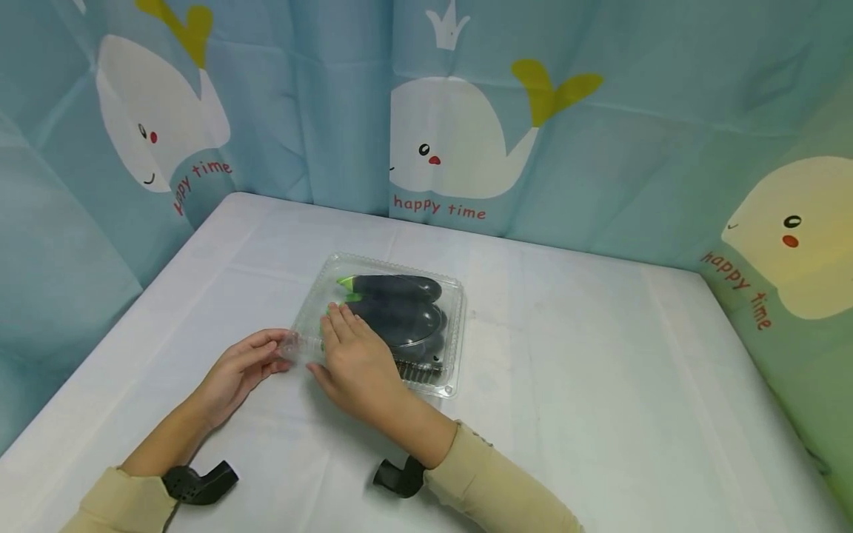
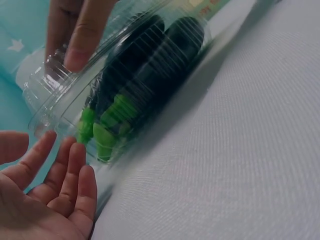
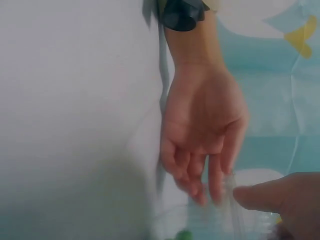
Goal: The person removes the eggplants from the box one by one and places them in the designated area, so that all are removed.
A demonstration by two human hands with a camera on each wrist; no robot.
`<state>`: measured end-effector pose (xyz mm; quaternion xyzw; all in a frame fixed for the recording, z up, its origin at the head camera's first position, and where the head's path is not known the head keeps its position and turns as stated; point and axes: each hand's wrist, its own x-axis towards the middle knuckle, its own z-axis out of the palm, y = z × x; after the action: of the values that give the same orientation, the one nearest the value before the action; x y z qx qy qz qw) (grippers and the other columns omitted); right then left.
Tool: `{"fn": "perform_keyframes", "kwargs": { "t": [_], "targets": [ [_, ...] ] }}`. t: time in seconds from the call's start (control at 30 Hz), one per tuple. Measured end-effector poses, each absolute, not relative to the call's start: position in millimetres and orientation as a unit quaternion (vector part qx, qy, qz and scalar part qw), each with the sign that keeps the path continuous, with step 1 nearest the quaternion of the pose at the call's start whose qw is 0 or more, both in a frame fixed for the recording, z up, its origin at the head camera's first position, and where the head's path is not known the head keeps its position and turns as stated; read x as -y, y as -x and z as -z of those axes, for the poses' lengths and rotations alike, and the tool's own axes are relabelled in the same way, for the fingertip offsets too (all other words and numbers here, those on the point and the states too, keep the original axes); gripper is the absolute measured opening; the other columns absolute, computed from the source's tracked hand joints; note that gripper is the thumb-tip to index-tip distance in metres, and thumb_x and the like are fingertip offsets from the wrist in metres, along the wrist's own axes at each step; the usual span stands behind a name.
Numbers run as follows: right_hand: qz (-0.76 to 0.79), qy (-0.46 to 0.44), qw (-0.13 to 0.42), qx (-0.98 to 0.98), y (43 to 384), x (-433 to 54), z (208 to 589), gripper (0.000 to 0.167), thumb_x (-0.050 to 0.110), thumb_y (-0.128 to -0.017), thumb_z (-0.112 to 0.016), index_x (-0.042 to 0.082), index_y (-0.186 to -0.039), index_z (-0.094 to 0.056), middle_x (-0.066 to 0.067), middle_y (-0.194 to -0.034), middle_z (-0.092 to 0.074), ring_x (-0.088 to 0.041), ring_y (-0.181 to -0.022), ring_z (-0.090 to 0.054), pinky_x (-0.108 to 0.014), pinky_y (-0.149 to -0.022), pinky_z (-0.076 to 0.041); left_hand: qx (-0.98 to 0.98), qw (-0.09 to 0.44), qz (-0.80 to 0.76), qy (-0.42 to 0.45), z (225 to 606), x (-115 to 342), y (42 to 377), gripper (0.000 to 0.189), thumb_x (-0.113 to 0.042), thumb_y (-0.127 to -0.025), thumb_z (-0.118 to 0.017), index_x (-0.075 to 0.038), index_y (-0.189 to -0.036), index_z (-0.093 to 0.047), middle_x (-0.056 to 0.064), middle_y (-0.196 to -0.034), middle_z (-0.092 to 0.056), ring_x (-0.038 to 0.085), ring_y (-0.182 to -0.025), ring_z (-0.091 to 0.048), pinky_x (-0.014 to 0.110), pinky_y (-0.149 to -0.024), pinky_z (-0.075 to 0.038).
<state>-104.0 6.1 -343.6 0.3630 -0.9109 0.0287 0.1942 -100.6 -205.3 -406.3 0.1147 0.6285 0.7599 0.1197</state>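
A clear plastic clamshell box (image 1: 455,311) lies on the white table with glossy dark eggplants (image 1: 400,320) inside, their green stem ends (image 2: 103,140) towards the left. My right hand (image 1: 363,366) rests on the lid with its fingers stretched out together, covering part of the eggplants and the box's front edge. At the box's left corner is my left hand (image 1: 243,370), fingertips right at the clear rim. In the left wrist view its fingers are loosely bent and spread, and the thumb stands apart from the plastic. The left palm (image 3: 205,115) also shows in the right wrist view.
The white tablecloth (image 1: 586,385) extends right of the box and towards the front. A blue-green curtain (image 1: 320,96) printed with whales hangs behind the table and along its sides. Black camera mounts (image 1: 200,485) sit on both wrists, close to the tabletop.
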Motion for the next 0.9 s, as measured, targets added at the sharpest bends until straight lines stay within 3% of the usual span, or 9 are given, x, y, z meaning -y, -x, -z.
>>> {"fn": "perform_keyframes", "kwargs": {
  "t": [0.9],
  "targets": [
    [0.003,-0.372,0.256,0.892,114.0,10.1,350.4,0.057,0.044,-0.082,-0.064,-0.003,-0.114,-0.062,-0.016,-0.117,-0.059,-0.024,-0.113,-0.054,-0.030,-0.096,-0.042,-0.524,0.180,-0.824,-0.116,408.5,211.9,105.5,0.032,0.005,-0.094,-0.038,-0.011,-0.110,-0.062,0.002,-0.109,-0.060,0.011,-0.096,-0.057,0.023,-0.087,-0.048]
  ]
}}
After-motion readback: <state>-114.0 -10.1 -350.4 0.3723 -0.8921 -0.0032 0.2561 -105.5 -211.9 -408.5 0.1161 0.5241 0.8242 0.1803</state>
